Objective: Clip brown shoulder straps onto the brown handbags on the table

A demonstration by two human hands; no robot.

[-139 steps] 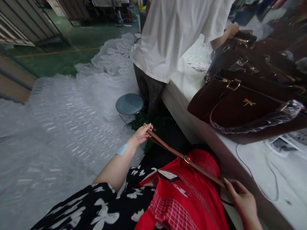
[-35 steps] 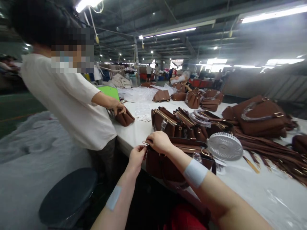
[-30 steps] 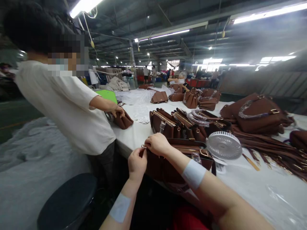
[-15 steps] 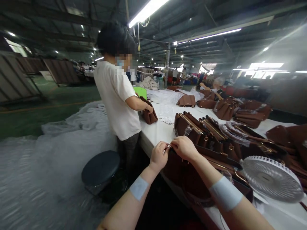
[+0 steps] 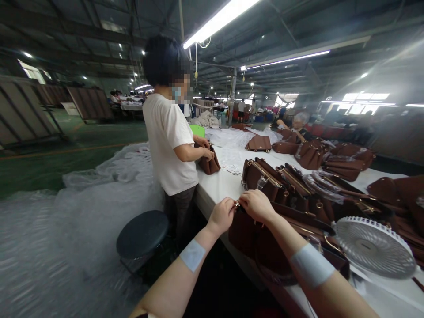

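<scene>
My left hand is closed, thumb and fingertips pinched on a small shiny metal fitting. Right beside it, my right hand pinches at the same spot, on a dark edge next to the fitting. Both hands meet over the near left end of a brown handbag, which lies at the table's edge with its lower part in shadow. My fingers hide most of the fitting, so its exact kind cannot be made out.
More brown handbags with gold zippers crowd the white table. A white fan lies at right. A co-worker handles a brown bag ahead-left. A round stool and heaped clear plastic are at left.
My hands stay pinched together at the bag's end, with only a slight shift. The view has moved a little, and the co-worker's second hand now shows on their bag.
</scene>
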